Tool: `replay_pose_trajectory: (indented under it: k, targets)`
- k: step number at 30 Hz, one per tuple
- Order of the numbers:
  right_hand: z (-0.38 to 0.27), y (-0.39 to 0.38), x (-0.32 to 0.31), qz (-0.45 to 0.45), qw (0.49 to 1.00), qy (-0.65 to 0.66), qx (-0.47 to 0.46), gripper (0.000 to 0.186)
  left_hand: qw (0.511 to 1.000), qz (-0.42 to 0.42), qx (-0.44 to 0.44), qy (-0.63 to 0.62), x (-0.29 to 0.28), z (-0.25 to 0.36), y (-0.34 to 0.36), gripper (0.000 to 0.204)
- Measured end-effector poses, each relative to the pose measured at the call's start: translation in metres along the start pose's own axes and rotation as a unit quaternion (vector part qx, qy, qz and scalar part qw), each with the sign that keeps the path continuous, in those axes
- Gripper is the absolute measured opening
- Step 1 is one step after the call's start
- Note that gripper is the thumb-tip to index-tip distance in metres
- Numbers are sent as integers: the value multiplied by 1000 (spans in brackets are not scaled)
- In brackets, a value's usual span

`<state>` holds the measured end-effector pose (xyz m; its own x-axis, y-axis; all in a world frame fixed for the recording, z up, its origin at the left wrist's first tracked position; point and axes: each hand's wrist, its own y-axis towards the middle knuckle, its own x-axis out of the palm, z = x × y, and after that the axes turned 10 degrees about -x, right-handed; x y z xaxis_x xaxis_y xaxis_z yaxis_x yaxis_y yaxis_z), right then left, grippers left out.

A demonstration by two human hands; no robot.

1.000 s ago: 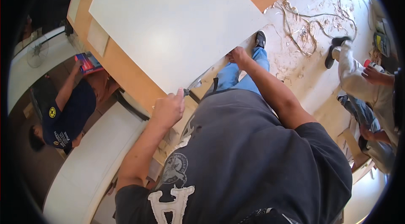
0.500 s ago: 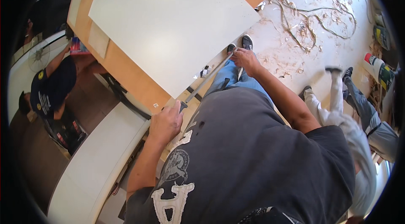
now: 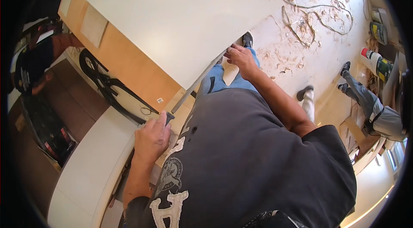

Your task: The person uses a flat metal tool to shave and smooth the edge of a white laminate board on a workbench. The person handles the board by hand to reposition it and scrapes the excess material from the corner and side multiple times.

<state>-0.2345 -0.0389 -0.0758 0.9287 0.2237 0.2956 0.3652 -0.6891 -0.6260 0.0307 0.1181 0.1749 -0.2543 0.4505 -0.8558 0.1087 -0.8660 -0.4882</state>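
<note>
My left hand is closed round the dark handle of a long, narrow metal file. At the file's far end, my right hand has its fingers closed on the tip, partly hidden by the panel's edge. The file lies lengthwise along the near edge of a large white panel and appears to touch it. That panel rests on an orange-brown board, which shows along its left side.
Wood shavings and a loose cable lie on the floor at the far right. A white worktop stands at my left, with black curved parts beyond it. One co-worker is at the left; another's legs show at the right.
The file and my left hand have shifted down and left; my right hand has moved slightly left, toward the panel's edge. The co-worker in light trousers has mostly left view on the right.
</note>
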Motion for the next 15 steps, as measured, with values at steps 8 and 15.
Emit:
replay_pose_trajectory:
  k: [8,15]
  targets:
    - [23,7,4,-49,998,-5,-27,32,997,-2,39,64,0,-11,-4,40]
    - [35,22,1,-35,997,63,4,32,995,-12,43,86,12,-12,6,39]
